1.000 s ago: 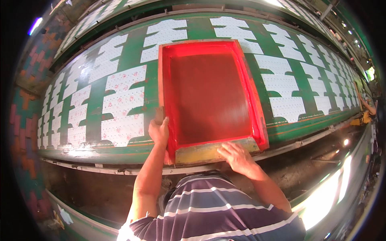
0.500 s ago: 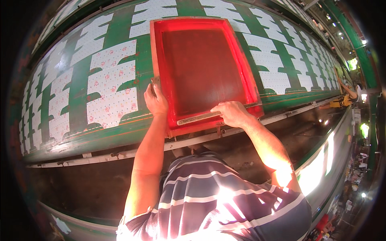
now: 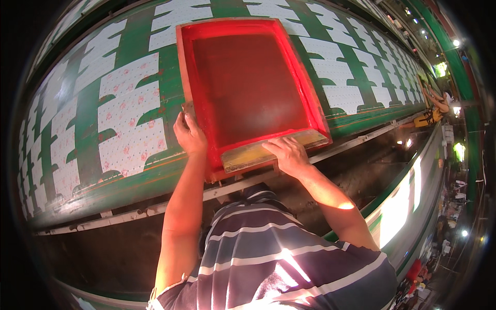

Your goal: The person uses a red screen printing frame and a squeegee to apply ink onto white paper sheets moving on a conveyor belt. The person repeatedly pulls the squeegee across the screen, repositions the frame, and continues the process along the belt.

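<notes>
The right hand point(image 3: 290, 155) lies on a long yellow-brown bar point(image 3: 248, 156), with its fingers spread over the broad side. The thumb is hidden, so I cannot tell if the hand is closed around it. The bar is right under those fingers, slanting across the near end of a red frame point(image 3: 182, 62). The left hand point(image 3: 190, 133) is at the frame's left side, fingers bent up beside a small block point(image 3: 188, 107). I cannot tell if it grips. Between the hands and beyond them is the frame's dark red sheet point(image 3: 253, 88). Under the frame is a green table point(image 3: 173, 77), with white flowery pieces point(image 3: 132, 113) on both sides. Far right, another person point(image 3: 436, 108) is by the table.
</notes>
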Demonstrator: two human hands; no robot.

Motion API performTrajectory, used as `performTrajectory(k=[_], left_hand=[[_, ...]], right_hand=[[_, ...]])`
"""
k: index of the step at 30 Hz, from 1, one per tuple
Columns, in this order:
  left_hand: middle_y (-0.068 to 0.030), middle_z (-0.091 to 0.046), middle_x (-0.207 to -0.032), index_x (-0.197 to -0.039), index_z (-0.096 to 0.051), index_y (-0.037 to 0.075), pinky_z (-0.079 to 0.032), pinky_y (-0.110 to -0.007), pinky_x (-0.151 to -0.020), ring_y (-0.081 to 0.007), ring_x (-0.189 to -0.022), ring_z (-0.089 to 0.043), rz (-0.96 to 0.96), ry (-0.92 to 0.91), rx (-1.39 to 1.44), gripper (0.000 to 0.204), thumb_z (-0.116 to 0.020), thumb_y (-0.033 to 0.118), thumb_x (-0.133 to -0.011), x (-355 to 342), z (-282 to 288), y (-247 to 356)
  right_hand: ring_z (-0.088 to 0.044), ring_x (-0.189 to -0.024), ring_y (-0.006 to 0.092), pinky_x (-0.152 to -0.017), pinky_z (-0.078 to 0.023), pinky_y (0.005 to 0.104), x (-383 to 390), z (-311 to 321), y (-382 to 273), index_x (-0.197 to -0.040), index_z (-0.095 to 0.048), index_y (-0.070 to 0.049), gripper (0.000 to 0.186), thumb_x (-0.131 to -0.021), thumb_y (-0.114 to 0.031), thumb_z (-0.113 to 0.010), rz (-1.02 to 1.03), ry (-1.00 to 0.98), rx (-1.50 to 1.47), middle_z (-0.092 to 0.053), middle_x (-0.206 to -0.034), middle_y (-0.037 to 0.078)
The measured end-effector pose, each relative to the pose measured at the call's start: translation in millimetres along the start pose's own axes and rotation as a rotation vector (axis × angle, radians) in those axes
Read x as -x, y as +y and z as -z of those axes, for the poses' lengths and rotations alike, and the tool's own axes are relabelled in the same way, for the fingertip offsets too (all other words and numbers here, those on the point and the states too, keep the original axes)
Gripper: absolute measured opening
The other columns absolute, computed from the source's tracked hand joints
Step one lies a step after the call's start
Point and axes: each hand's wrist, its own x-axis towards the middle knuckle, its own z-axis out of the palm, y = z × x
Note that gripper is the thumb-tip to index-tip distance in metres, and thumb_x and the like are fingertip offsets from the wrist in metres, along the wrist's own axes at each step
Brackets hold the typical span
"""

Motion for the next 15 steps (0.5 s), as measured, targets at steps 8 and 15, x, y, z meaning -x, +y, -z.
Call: performTrajectory(k=[8, 15], left_hand=[[-0.0273, -0.066, -0.144, -0.147, -0.064, -0.009, -0.048, -0.05, -0.118, -0.043, -0.135, -0.063, 0.039, -0.053, -0.012, 0.051, -0.055, 0.033, -0.119, -1.2, 6.6, 4.8], [-0.0235, -0.067, -0.138, -0.148, -0.064, -0.008, -0.051, -0.046, -0.112, -0.0385, -0.126, -0.066, 0.08, -0.029, -0.04, 0.049, -0.056, 0.031, -0.12, -0.3, 6.3, 13.6]], right_hand=[[-0.074, -0.119, 0.0301, -0.102, -0.056, 0.0499, -99.1, -24.0, 60.1, -0.131, -0.079, -0.017, 0.041, -0.094, -0.006, -0.065, 0.062, 0.039, 0.05, -0.076, -0.125, 0.008], [-0.075, -0.11, 0.0308, -0.099, -0.056, 0.0499, -228.1, -36.7, 124.3, -0.131, -0.076, -0.017, 0.042, -0.094, -0.004, -0.064, 0.112, 0.048, 0.071, -0.076, -0.116, 0.007]])
